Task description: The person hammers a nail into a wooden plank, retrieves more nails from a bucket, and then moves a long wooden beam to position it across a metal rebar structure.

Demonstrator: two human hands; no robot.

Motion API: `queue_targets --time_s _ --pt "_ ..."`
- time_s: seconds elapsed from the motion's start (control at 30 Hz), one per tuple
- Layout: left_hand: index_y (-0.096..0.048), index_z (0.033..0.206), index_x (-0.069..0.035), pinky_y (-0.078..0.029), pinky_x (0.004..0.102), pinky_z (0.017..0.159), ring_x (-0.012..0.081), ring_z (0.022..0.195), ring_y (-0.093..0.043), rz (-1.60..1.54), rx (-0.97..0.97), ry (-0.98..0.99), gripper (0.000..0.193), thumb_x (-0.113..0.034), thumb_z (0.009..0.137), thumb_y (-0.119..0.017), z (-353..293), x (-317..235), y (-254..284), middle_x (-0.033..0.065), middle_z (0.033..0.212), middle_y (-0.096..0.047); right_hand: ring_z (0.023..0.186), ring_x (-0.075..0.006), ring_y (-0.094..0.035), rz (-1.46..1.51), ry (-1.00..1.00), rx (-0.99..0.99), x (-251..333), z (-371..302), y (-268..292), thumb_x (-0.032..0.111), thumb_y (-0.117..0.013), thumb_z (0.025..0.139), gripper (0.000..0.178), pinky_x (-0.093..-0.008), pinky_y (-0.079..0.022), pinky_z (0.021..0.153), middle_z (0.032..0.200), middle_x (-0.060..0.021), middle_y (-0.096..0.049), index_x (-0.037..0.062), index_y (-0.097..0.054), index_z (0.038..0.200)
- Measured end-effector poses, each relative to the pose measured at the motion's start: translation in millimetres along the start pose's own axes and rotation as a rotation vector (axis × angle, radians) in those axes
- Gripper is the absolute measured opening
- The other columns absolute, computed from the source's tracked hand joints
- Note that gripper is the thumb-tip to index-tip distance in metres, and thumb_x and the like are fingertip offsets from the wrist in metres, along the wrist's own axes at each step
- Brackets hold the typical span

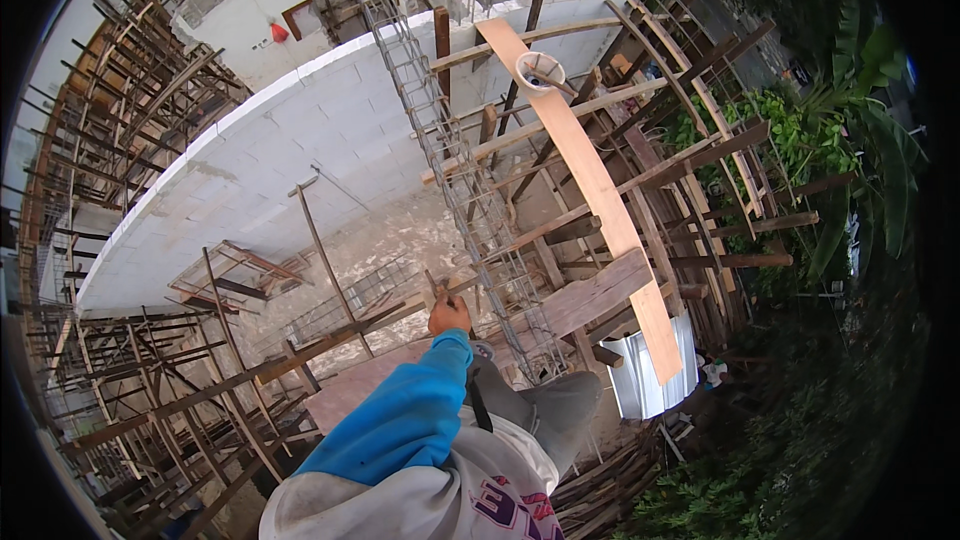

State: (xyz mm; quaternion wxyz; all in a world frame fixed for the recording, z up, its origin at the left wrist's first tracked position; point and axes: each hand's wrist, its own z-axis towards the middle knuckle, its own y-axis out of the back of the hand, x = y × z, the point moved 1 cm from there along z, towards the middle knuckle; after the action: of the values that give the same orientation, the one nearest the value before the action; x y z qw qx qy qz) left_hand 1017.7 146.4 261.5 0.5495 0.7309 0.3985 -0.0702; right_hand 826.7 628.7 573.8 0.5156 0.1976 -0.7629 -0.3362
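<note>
My left hand (449, 314), at the end of a blue sleeve, reaches forward over the scaffold with its fingers closed. Around the fingertips a short, narrow brownish piece (433, 283) shows, too small to name. Beside the hand runs a wooden beam (385, 316), and whether the fingers touch it I cannot tell. To the right of the hand, a long lattice of steel rebar (452, 155) stretches from far to near. Below my arm lies a wide, worn board (370, 380). My right hand does not show.
A long, light plank (585, 165) crosses the timbers on the right, carrying a white bucket (522, 62) with sticks in it. Another board (600, 292) meets that plank. A curved white block wall (250, 135) stands left. Corrugated metal sheet (635, 380) lies at right. Gaps drop to lower ground.
</note>
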Motion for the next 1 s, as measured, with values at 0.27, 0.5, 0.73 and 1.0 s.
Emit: queue_targets --time_s 0.27,0.5,0.73,1.0 --pt "-0.063 0.100 -0.005 -0.049 0.0470 0.071 0.0372 0.073 -0.061 0.018 -0.065 -0.010 0.038 -0.034 0.081 -0.047 2.0 1.2 -3.1 0.0172 0.081 -0.065 0.062 -0.0167 -0.059 -0.023 0.013 0.071 11.0 5.4 -20.1 0.033 -0.060 0.084 0.032 -0.0298 -0.049 0.052 0.078 -0.0085 -0.064 0.0026 -0.064 0.095" --pt "-0.061 0.107 -0.006 -0.049 0.0468 0.075 0.0352 0.082 -0.060 0.051 0.086 0.013 0.039 -0.034 0.085 -0.046 0.6 2.3 0.7 0.0176 0.094 -0.063 0.060 -0.0163 -0.059 -0.054 0.022 0.133 18.1 6.8 -36.1 0.033 -0.059 0.084 0.032 -0.0292 -0.049 0.051 0.076 -0.0083 -0.064 0.0027 -0.063 0.094" --pt "-0.061 0.103 -0.005 -0.050 0.0470 0.072 0.0325 0.078 -0.060 0.043 0.095 0.029 0.035 -0.033 0.087 -0.046 -2.9 -7.7 7.3 0.0152 0.093 -0.063 0.059 -0.0160 -0.059 -0.075 0.023 0.181 22.0 15.4 -48.9 0.033 -0.058 0.084 0.032 -0.0286 -0.048 0.050 0.075 -0.0081 -0.064 0.0028 -0.063 0.093" --pt "-0.061 0.092 -0.007 -0.049 0.0469 0.071 0.0334 0.078 -0.059 0.036 0.097 0.011 0.027 -0.031 0.085 -0.050 -3.1 -9.0 5.3 0.0138 0.089 -0.063 0.058 -0.0156 -0.058 -0.086 -0.018 0.233 15.5 23.1 -64.3 0.034 -0.057 0.085 0.032 -0.0279 -0.048 0.048 0.074 -0.0079 -0.064 0.0029 -0.062 0.092"
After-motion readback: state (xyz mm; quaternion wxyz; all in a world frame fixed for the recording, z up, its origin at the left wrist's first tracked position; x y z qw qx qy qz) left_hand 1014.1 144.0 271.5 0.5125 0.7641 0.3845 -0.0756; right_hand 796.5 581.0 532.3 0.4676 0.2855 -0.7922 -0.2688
